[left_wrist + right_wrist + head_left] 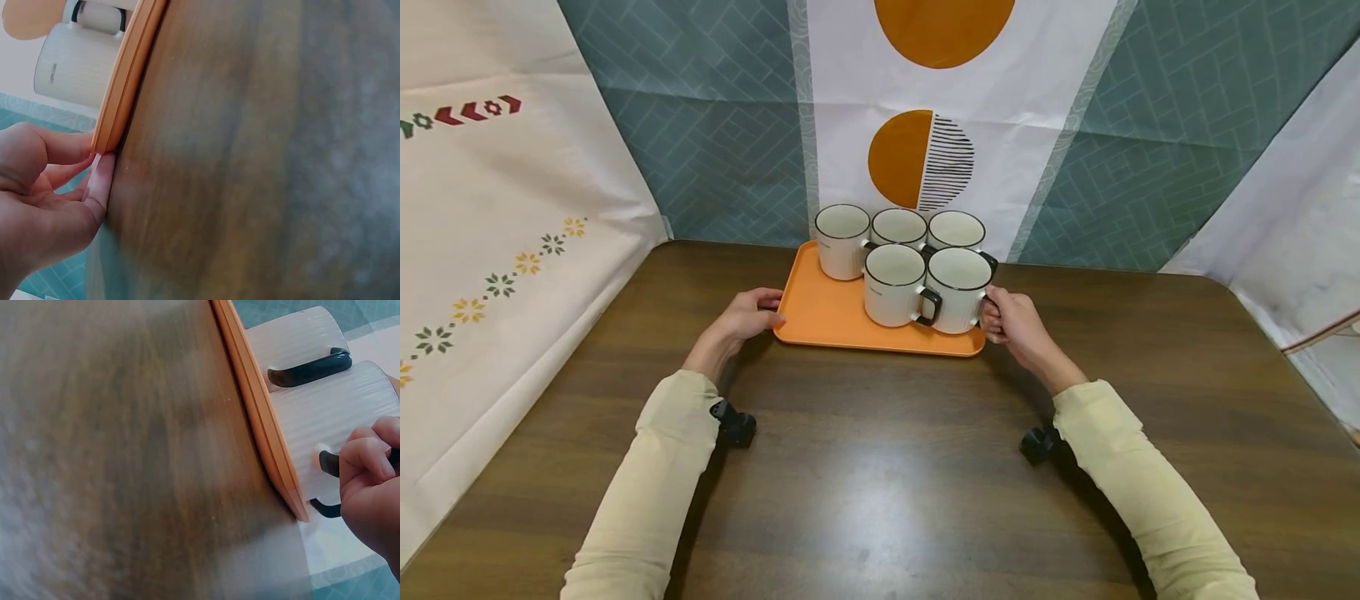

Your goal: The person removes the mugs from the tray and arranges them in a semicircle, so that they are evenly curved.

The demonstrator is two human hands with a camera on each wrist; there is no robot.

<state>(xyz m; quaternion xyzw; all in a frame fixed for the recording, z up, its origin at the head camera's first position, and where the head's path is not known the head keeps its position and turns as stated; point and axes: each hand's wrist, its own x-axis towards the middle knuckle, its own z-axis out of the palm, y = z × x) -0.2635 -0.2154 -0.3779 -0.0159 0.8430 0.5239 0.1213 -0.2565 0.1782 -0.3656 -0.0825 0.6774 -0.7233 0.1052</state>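
An orange tray (820,312) lies on the table near the back, carrying several white enamel mugs with dark rims and black handles. My left hand (737,318) holds the tray's left edge, its thumb and fingers at the rim (119,100). On the tray's right side my right hand (1017,325) grips the handle (329,464) of the front right mug (953,307), which stands upright. Beside it is the front left mug (891,300). Behind them stand the back left mug (841,257), back middle mug (899,227) and back right mug (956,229).
The brown wooden table (865,467) stretches in front of the tray and to both sides. A patterned blue-green and white cloth (715,125) hangs right behind the mugs. White embroidered fabric (490,208) borders the table's left side. Small black devices (735,423) sit at both wrists.
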